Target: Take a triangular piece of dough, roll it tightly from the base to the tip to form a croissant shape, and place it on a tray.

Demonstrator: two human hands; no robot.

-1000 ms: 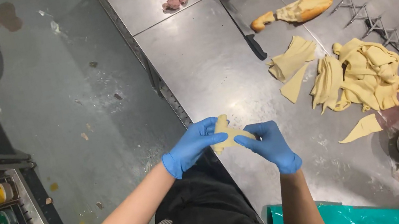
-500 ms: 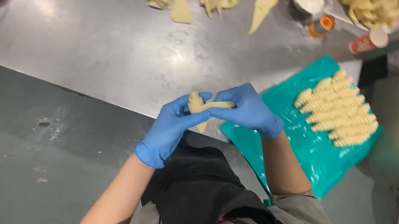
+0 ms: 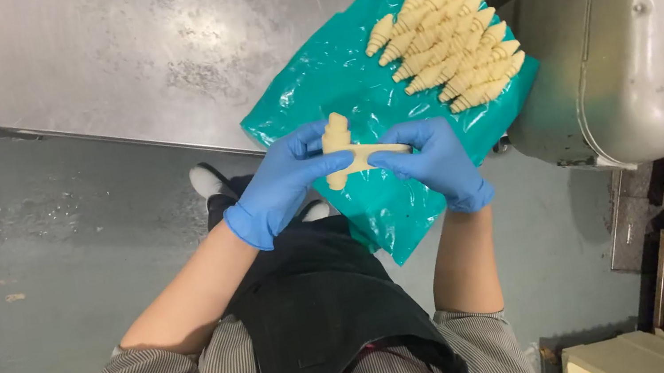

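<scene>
Pale dough piece [image 3: 341, 151], partly rolled, held in the air above the near edge of the steel table [image 3: 103, 54]. Left hand [image 3: 282, 186], blue-gloved, grips the thick rolled end; right hand [image 3: 431, 163], also gloved, pinches the thin tail, apparently drawing it taut so the roll stays tight. Beneath lies a teal plastic sheet [image 3: 332, 78], overhanging the table edge. Finished rolled pieces [image 3: 448, 46] sit in close rows at its far corner, likely packed to save room. Grey metal machine housing [image 3: 638, 27] just beside.
</scene>
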